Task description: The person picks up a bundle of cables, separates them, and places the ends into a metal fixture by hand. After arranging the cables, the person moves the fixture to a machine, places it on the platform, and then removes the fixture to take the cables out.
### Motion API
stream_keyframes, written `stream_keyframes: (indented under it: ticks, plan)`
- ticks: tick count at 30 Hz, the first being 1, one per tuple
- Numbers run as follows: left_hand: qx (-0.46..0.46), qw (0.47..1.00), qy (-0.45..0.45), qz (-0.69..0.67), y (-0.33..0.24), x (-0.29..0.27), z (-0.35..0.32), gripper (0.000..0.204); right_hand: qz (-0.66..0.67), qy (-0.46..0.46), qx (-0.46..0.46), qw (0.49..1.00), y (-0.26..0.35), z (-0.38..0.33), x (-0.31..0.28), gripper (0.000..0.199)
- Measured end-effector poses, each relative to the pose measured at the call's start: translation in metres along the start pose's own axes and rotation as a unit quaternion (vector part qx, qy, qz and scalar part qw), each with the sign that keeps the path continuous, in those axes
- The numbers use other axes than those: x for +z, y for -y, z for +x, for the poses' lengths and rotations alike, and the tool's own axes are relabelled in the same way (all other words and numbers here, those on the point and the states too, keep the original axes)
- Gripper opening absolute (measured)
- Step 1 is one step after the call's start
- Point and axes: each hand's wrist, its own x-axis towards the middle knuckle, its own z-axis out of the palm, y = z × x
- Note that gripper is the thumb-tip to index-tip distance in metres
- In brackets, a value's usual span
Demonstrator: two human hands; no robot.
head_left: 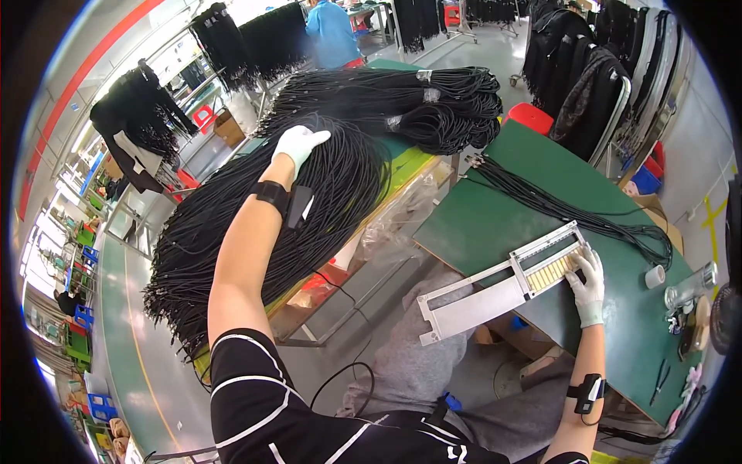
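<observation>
Left hand (300, 143) stretched out onto the big heap of black cords (309, 201), gloved fingers (315, 138) spread flat on top — touching, not closed on any one cord as far as can be seen. Right hand (589, 284) down on the green desk (495, 224), fingers curled against the far end of the metal jig (502, 286), resting at its slotted rack of pale pieces — cannot tell whether pinching or only steadying it.

Judged from the layout, early or mid-cycle: jig in place under the right fingers but no cord laid in it. A thin row of cords (556, 205) stretched across the desk just beyond the right fingers, plugs toward the desk's near edge — perhaps the done or next-up lot, cannot tell which. Bundled coils (433, 100) well beyond the left fingers, tied off. The heap under the left fingers looks hardly dented — by that measure most of the work left
</observation>
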Motion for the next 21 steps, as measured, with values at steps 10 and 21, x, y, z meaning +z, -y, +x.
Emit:
stream_keyframes:
  ticks: [10,21]
  plan:
    - [-0.031,0.881,0.0,-0.471,0.034,0.003,-0.012,0.027,0.037,-0.03,-0.015,0.999,-0.016,-0.001,0.007,0.04]
    - [-0.018,0.858,-0.001,-0.513,0.032,0.001,-0.019,0.024,0.074,-0.028,0.003,0.997,-0.023,-0.002,0.011,0.041]
